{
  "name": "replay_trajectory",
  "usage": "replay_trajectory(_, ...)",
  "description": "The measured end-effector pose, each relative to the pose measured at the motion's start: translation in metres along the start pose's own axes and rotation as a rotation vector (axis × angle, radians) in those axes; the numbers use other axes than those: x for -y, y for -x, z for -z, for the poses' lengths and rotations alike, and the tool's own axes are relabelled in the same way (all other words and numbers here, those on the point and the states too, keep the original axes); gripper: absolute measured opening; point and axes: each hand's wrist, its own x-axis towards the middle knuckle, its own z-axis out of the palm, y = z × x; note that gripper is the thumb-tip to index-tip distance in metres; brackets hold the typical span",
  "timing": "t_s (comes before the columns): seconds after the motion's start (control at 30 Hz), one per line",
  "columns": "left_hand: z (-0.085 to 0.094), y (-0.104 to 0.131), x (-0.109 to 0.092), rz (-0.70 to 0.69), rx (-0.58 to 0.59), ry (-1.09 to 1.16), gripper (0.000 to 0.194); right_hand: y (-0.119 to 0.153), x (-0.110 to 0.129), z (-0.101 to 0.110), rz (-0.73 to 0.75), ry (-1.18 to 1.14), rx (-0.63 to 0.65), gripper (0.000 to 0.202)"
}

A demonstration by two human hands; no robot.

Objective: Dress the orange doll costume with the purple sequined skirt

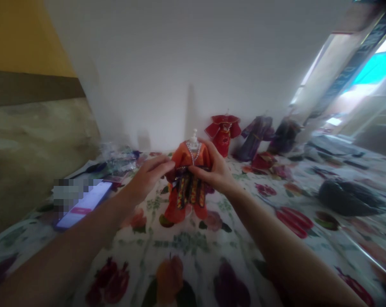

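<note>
A miniature costume with an orange V-neck top stands upright in front of me on a small white dress form. White bead trim runs along its neckline, a dark patterned sash with striped strips hangs from the waist, and orange-red trousers show below. My right hand is closed round its right side, thumb across the waist and fingers behind. At the opposite sleeve, my left hand has its fingertips pressed together on the cloth. Blur hides the exact grip there.
Behind stand a red miniature dress and two dark ones. Red-handled scissors and a black bundle lie right. A lit phone and clear plastic packaging are left, all on a fruit-print tablecloth before a white wall.
</note>
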Motion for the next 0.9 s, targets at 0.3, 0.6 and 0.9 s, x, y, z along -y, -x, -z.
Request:
replay_trajectory(0.3,-0.001,-0.008,0.002,0.038,0.014,-0.019,0.027,0.000,0.000,0.000,-0.004,-0.041,0.014,0.068)
replay_trajectory(0.6,0.004,-0.013,0.005,0.088,0.011,0.043,0.021,0.000,0.001,0.001,-0.031,-0.076,0.045,0.069)
replay_trajectory(0.9,0.002,-0.010,-0.004,0.054,0.089,-0.023,0.021,0.000,0.002,0.000,0.006,-0.053,0.034,0.067)
